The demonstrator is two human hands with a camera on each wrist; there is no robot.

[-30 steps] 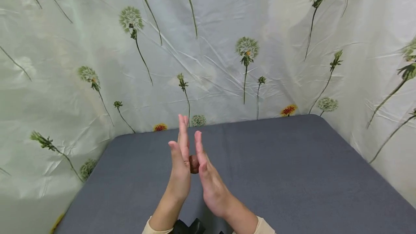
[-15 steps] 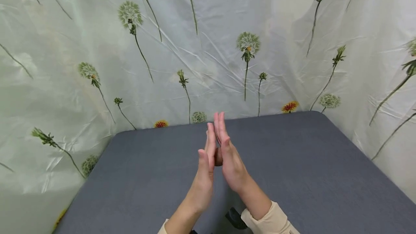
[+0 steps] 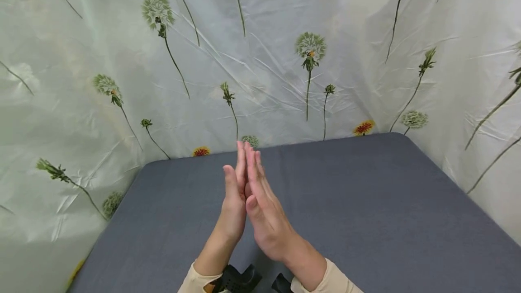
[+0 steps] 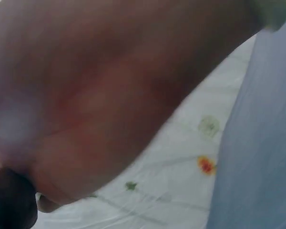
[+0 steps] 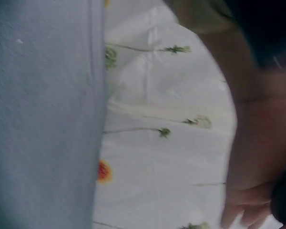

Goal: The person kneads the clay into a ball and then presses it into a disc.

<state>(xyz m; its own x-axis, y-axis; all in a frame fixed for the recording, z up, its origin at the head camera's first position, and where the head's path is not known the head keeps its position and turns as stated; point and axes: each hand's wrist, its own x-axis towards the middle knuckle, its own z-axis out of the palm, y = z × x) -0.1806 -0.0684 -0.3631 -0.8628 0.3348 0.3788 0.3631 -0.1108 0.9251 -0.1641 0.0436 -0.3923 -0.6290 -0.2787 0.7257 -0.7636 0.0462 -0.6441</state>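
Observation:
My left hand and right hand are held palm to palm above the table, fingers straight and pointing up and away. Between the palms sits a small brown ball, mostly hidden by the hands; only a sliver shows in the head view. In the left wrist view the left hand fills much of the picture, blurred, with a dark rounded shape at lower left. The right wrist view has the right hand along its right side, a dark rounded shape beside the fingers.
A table with a dark grey cover lies beneath the hands. Behind and around it hangs a pale curtain printed with dandelions and orange flowers. A black wrist device shows by the left cuff.
The palms have closed nearer together, covering more of the ball. Both hands shifted right, then back left, and the right hand has slid back toward the body against the left.

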